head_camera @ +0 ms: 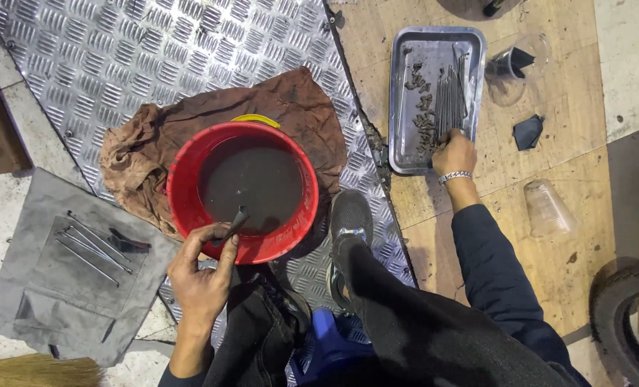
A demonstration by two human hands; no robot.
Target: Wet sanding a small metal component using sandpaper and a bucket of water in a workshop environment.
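Observation:
A red bucket [190, 204] of dark, murky liquid stands on a brown rag [298, 107]. My left hand [201, 276] rests at the bucket's near rim, holding a thin dark tool handle [235, 222] that dips into the liquid. My right hand [454, 154] reaches into a metal tray [409, 93] on the right, fingers closed around the ends of several long thin metal rods [448, 97]. Small dark metal parts [421, 107] lie in the tray beside the rods. A metal bracelet is on my right wrist.
A grey cloth [40, 287] at the left carries several rods and a dark tool. Diamond-plate metal flooring [119, 50] lies under the rag. Clear plastic cups [549, 208] sit on the wooden board at right. A tyre [621, 315] and a broom [32, 373] are at the edges.

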